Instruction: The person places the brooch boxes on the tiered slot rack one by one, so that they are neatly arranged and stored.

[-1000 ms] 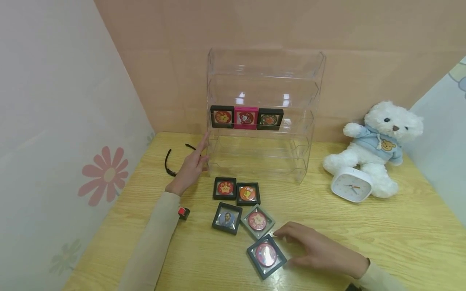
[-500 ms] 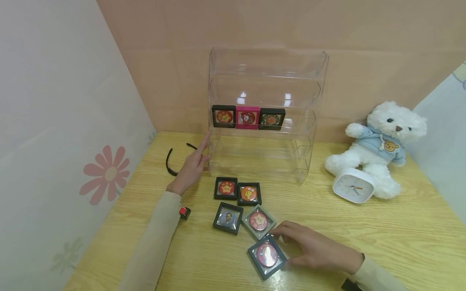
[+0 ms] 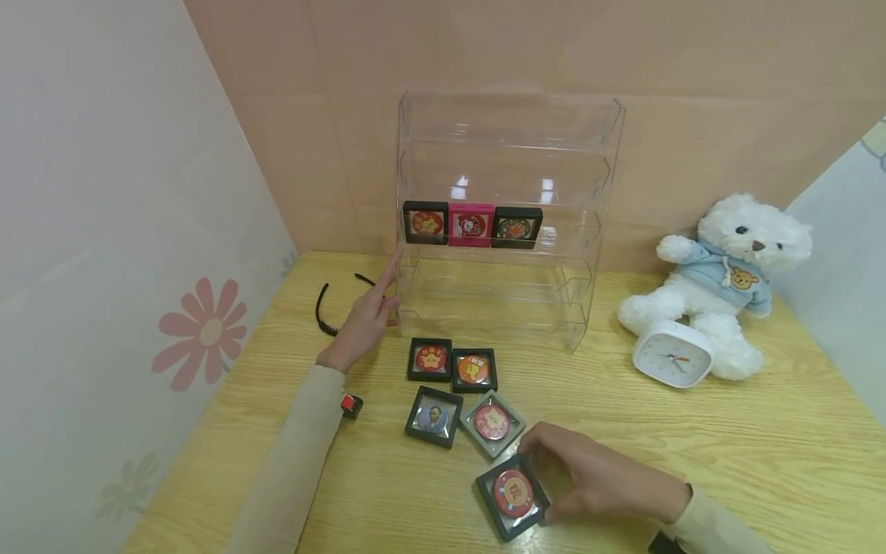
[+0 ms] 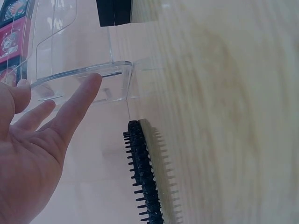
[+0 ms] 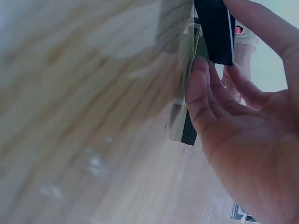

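In the head view my right hand [image 3: 602, 477] pinches a dark square frame [image 3: 514, 496] with a round red badge between thumb and fingers; its near edge looks tilted off the table. The right wrist view shows that hand [image 5: 247, 126] gripping the dark frame [image 5: 217, 32]. My left hand [image 3: 360, 323] rests with straight fingers against the left side of the clear tiered rack [image 3: 484, 315]; in the left wrist view its fingertip [image 4: 96, 79] touches the clear panel [image 4: 84, 72]. Three framed badges [image 3: 471, 225] stand side by side on the rack's middle tier.
Below the rack lie two black frames [image 3: 430, 359] [image 3: 474, 370], a dark portrait frame [image 3: 433, 416] and a grey-green frame [image 3: 492, 423]. A black toothed headband [image 3: 324, 319] lies behind my left hand. At right are a white teddy bear [image 3: 723, 285] and a white clock [image 3: 672, 354].
My right hand has closed its fingers on the dark frame's edges and lifted it slightly, tilting it so that its badge shows without glare. My left hand stays against the rack.
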### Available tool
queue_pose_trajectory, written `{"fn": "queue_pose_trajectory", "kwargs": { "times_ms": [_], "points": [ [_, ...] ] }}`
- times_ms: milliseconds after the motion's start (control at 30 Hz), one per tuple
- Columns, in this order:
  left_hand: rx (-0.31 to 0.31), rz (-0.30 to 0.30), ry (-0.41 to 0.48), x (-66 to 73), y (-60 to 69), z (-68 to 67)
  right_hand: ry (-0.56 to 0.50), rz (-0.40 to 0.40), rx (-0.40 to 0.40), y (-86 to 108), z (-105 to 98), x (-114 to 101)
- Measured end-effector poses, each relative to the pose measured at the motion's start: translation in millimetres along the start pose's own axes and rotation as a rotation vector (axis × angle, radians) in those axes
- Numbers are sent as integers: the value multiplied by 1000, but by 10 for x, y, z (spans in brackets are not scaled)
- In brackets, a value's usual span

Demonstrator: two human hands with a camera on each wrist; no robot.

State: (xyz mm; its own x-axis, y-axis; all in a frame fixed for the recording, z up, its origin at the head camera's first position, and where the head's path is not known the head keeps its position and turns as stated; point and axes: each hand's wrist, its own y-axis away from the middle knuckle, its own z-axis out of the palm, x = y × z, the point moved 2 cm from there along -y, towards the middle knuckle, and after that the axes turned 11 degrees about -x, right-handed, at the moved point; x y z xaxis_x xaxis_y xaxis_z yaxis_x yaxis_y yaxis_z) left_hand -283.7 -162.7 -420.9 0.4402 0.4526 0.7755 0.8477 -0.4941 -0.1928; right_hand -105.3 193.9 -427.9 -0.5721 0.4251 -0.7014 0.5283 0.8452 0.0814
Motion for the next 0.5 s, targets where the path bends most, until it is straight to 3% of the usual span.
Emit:
{"fn": "queue_pose_trajectory", "kwargs": {
  "times_ms": [333,500],
  "points": [
    [-2,-8,38,-14,3,8,-100,-93,-38,-5,15,-17],
    [-2,-8,23,-13,-1,10,-117,-96,-49,5,18,-12]
  ]
}}
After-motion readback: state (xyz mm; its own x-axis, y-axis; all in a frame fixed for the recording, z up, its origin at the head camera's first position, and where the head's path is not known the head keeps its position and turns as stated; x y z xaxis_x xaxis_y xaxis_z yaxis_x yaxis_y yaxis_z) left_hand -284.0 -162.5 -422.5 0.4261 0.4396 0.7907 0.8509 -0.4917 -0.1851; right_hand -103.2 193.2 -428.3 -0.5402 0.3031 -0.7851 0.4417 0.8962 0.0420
